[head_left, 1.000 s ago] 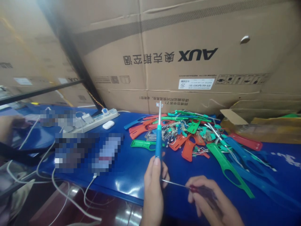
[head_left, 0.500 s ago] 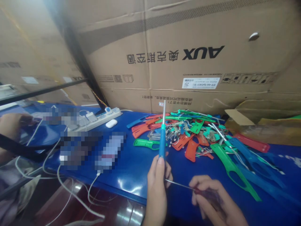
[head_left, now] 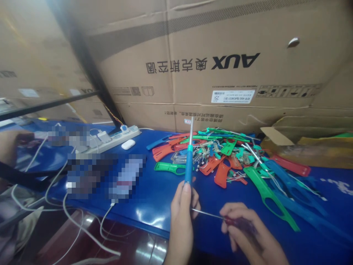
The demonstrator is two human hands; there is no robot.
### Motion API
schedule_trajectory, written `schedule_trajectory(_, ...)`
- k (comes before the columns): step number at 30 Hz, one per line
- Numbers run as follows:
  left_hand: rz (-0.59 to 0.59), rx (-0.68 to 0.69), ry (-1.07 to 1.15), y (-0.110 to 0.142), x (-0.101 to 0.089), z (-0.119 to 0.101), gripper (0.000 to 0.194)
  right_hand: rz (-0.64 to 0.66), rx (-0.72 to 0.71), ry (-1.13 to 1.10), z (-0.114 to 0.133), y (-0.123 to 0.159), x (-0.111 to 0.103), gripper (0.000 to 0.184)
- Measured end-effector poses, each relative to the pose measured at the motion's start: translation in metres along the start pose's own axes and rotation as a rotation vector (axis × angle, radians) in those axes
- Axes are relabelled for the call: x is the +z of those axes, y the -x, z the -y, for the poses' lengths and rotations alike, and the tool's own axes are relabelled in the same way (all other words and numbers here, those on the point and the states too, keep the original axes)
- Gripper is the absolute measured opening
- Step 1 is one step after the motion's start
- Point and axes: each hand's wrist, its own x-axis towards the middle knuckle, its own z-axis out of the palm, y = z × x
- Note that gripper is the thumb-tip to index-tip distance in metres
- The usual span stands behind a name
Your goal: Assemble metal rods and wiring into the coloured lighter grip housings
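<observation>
My left hand (head_left: 184,206) is wrapped round the handle of a blue gas lighter (head_left: 189,165), held upright with its metal tube pointing up and a green collar below the tube. In my right hand (head_left: 245,226) is a screwdriver (head_left: 231,221) with a dark red handle. Its thin shaft runs left to the lighter's lower part, behind my left fingers, so the tip is hidden. Beyond my hands lies a heap of lighter parts: orange shells (head_left: 222,173), a green shell (head_left: 271,198), blue shells (head_left: 292,180), and small clear and teal pieces with white wires.
A white power strip (head_left: 116,140) with plugs and cables, a white earbud case (head_left: 128,144) and a blurred phone (head_left: 128,176) lie on the blue table (head_left: 149,198). Large cardboard boxes (head_left: 193,36) stand behind. Another person's hand (head_left: 11,147) is at far left, beyond a black metal frame (head_left: 88,70).
The whole view has shifted slightly. Both hands keep the same hold, with the screwdriver still against the lighter's lower part.
</observation>
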Motion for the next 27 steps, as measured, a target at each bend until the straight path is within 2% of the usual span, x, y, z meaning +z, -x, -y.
schedule_trajectory(3, 0.019, 0.013, -0.027, 0.000, -0.003, 0.002, 0.051, -0.009, 0.002, 0.031, -0.002, 0.002, -0.001, 0.022)
schedule_trajectory(6, 0.057, 0.022, -0.045, -0.002, -0.006, 0.003, 0.047, -0.079, 0.103, 0.168, -0.004, 0.004, 0.001, 0.023)
schedule_trajectory(8, 0.060, 0.028, -0.045, -0.002, -0.006, 0.003, 0.046, -0.073, 0.148, 0.224, -0.003, 0.006, 0.003, 0.028)
schedule_trajectory(11, 0.034, 0.026, -0.028, -0.002, -0.005, 0.002, 0.047, -0.050, 0.089, 0.209, 0.001, 0.005, 0.005, 0.025)
schedule_trajectory(14, 0.015, 0.012, -0.003, -0.001, -0.003, 0.000, 0.048, -0.042, 0.015, 0.082, 0.006, 0.004, 0.008, 0.023)
schedule_trajectory(16, 0.025, -0.001, -0.004, 0.000, -0.003, -0.001, 0.048, -0.078, 0.065, 0.054, 0.007, 0.004, 0.009, 0.025)
schedule_trajectory(20, 0.041, 0.000, -0.028, -0.002, -0.004, -0.001, 0.046, -0.165, 0.213, 0.206, 0.006, 0.007, 0.008, 0.029)
schedule_trajectory(24, 0.046, 0.009, -0.034, -0.004, -0.005, 0.000, 0.046, -0.123, 0.189, 0.361, 0.006, 0.007, 0.006, 0.033)
schedule_trajectory(27, 0.038, 0.001, -0.031, -0.004, -0.005, 0.000, 0.049, -0.125, 0.149, 0.354, 0.008, 0.004, 0.006, 0.032)
